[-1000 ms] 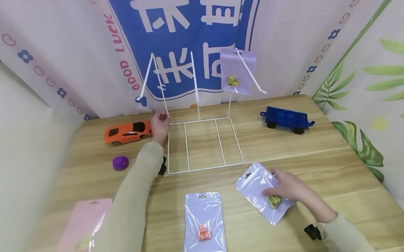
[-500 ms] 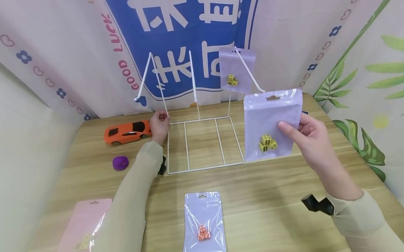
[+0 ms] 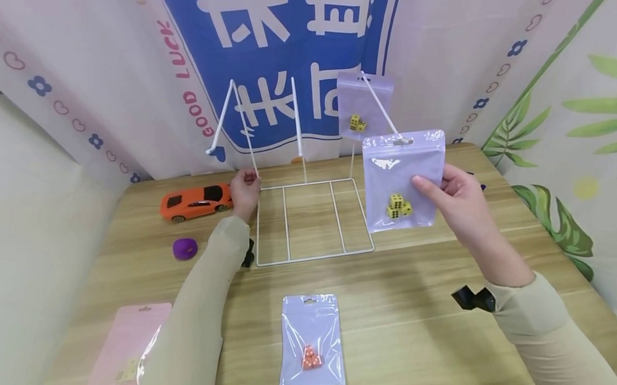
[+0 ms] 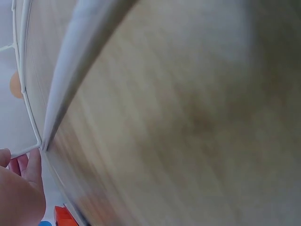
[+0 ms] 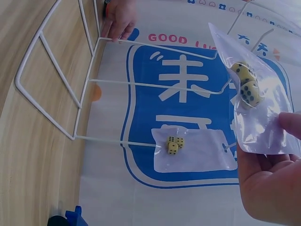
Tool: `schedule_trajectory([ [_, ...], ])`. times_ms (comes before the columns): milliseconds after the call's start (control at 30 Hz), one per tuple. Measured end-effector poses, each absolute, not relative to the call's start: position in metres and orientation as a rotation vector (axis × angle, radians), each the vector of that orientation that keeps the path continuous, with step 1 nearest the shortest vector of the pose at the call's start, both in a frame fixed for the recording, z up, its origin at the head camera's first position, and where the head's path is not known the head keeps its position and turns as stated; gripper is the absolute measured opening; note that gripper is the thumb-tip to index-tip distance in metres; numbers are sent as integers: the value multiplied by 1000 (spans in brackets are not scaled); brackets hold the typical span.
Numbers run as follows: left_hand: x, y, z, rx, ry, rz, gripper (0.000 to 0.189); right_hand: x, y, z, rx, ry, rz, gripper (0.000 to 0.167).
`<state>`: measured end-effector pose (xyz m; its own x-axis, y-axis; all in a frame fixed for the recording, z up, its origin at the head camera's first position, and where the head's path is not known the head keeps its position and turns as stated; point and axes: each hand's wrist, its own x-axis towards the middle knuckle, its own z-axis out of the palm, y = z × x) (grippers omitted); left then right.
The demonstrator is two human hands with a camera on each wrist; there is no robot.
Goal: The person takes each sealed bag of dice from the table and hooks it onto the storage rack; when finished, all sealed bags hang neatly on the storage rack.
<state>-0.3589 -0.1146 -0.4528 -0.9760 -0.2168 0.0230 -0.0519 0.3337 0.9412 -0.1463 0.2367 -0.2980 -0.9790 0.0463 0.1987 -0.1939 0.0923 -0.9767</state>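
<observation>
Behind the wood-grain table [image 3: 395,337], a white curtain [image 3: 436,58] with a blue panel is hanging. At the head view's three o'clock, the right hand [image 3: 462,204] is pinching a glossy lilac pouch [image 3: 387,175] enclosing clustered yellow dice [image 3: 398,207]; its slot is overlapping a rack prong, contact unclear. At nine, the left hand [image 3: 245,196] is pinching the white wire rack [image 3: 343,252]. Another lilac pouch [image 3: 353,97] is hanging at one, also containing yellow dice; at six, a flat pouch [image 3: 310,320] is holding orange dice [image 3: 311,358]; at eight, a pink pouch [image 3: 132,332] is lying.
</observation>
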Motion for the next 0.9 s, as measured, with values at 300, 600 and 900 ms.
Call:
schedule_trajectory([
  [300,-361,-114,-454,231,-2444,-1713,24,-163,237,-305,117,-2220,2014,12],
  [600,-361,-114,-454,246,-2432,-1715,24,-193,237,-313,155,-2153,2096,24],
  [900,-360,-115,-453,247,-2422,-1740,22,-227,234,-315,36,-2191,2087,45],
])
